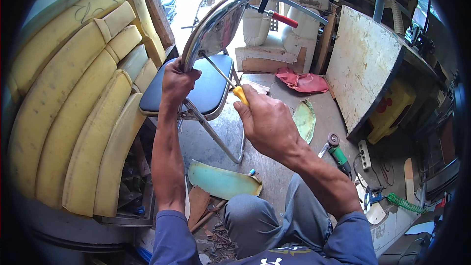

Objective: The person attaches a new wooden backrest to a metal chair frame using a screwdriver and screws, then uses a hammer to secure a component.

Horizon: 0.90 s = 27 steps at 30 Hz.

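In front of me stands a metal folding chair with a dark blue padded seat (208, 81) and a shiny chromed backrest (216, 29). My left hand (179, 82) grips the lower left edge of the backrest frame. Wrapped in my right hand (267, 118) is a screwdriver (240, 94) with a yellow handle. Its long shaft slants up and left, and the tip meets the lower part of the backrest. A bar clamp (284, 18) with a red handle sits on the top of the backrest.
Yellow foam pads (73, 103) are stacked at left. An angle grinder (338, 154) lies on the floor at right, near a power strip (364, 155). A white board (365, 64) leans behind them. Red fabric (301, 81) and a pale green foam piece (221, 179) lie around the chair.
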Available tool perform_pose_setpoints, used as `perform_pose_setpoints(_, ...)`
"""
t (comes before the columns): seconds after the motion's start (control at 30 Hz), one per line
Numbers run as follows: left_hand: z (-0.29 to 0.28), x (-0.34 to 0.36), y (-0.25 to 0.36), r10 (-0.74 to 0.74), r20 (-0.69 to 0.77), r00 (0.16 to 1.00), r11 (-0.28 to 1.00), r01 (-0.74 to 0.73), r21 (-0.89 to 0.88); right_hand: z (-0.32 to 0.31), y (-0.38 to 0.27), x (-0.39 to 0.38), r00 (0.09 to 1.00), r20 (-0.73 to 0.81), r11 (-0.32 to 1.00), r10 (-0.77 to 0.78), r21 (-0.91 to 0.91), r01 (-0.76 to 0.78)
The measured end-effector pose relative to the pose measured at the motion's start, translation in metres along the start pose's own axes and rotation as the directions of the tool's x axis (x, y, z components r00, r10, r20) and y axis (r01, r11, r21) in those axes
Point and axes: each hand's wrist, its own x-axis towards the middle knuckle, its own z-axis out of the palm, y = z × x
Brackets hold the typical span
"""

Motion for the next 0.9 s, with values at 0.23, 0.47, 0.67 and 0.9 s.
perform_pose_setpoints(0.23,0.0,0.0,-0.002,0.009,0.006,1.0,0.999,-0.009,-0.052,-0.008,0.001,0.006,0.987,0.091,0.942,0.134,0.298,-0.156)
perform_pose_setpoints(0.47,0.001,0.0,-0.001,0.013,-0.002,1.0,0.999,-0.013,-0.052,-0.012,0.015,0.011,0.853,0.423,0.656,0.305,0.556,-0.51)
perform_pose_setpoints(0.67,0.002,-0.001,0.003,0.006,-0.018,1.0,0.999,-0.006,-0.042,0.001,0.012,0.0,0.982,-0.142,0.987,-0.121,-0.123,0.104)
perform_pose_setpoints(0.9,0.004,-0.001,0.004,0.013,-0.02,1.0,0.998,-0.015,-0.059,0.01,0.002,-0.007,0.991,-0.103,0.951,-0.082,-0.307,0.047)
